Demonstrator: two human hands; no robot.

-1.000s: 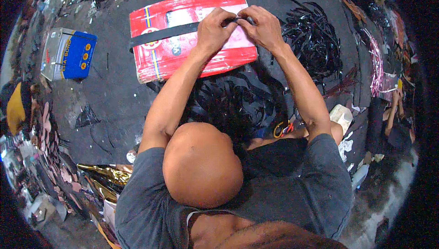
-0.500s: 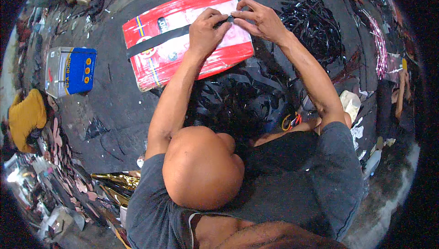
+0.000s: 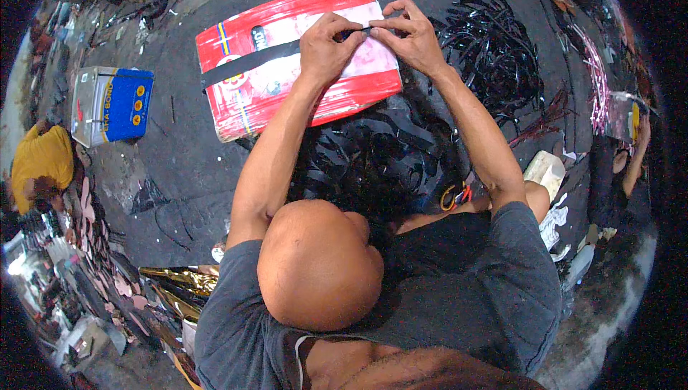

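Observation:
A flat red and white package (image 3: 333, 100) wrapped in shiny film lies on the dark floor mat in front of me. Across it, from its left edge toward the far right corner, runs a black strip (image 3: 247, 65). My left hand (image 3: 324, 46) rests over the package with thumb and fingers pinched on this strip. At the package's right edge my right hand (image 3: 414, 37) pinches the strip too, close to the left fingertips. Only a thin dark bit shows between the two hands; the rest is covered by fingers.
A heap of glossy black strips (image 3: 494, 53) lies right of the package, and more black strips (image 3: 365, 146) pile up nearer me. Orange-handled scissors (image 3: 456, 196) lie by my leg. A blue and silver tin (image 3: 129, 107) stands at left. People (image 3: 43, 164) sit at both sides.
Both hands have shifted slightly to the right, still pinching the black strip. The package has slid a little to the right as well.

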